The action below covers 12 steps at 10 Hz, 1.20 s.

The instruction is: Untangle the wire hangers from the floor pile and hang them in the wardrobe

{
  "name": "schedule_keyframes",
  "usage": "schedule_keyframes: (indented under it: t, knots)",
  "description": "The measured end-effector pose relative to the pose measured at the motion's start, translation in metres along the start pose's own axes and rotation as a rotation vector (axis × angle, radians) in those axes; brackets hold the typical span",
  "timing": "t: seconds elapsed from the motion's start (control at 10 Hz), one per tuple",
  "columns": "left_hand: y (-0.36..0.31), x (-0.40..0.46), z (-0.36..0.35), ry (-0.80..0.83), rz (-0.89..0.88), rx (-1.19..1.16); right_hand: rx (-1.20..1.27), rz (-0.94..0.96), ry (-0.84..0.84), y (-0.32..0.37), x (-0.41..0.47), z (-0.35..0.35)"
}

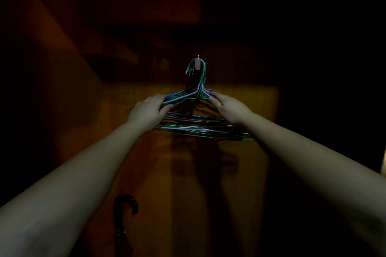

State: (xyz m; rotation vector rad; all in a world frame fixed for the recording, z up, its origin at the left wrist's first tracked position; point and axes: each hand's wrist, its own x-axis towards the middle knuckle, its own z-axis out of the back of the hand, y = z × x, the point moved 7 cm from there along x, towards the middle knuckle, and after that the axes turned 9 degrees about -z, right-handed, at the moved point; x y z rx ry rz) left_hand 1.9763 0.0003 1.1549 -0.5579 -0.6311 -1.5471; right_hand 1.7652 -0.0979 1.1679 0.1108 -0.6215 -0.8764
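A bundle of several wire hangers (188, 125), green, blue and white, hangs by its hooks from a small metal hook (197, 62) on the wardrobe's dim wooden back panel (240, 152). My left hand (147, 111) grips the bundle's left shoulder wires, fingers curled over them. The fingertips of my right hand (228, 107) pinch the right shoulder wires close to the neck. The hangers' bottom bars run across below both hands and are partly hidden behind my right wrist.
The scene is very dark. A black curved umbrella handle (126, 204) stands at the lower left, in front of the panel. A shadowed shelf or ledge (146, 52) runs above the hook. The right side is black.
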Motion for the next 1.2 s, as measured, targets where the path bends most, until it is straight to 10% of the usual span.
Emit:
schedule_keyframes:
  t: [0.8, 1.2]
  knots:
    - [0.008, 0.0, -0.004, 0.185, 0.095, -0.125, -0.071, -0.094, 0.051, -0.017, -0.006, 0.011]
    - [-0.006, -0.046, 0.048, -0.056, 0.089, -0.041, -0.212, -0.152, -0.075, -0.002, -0.057, 0.043]
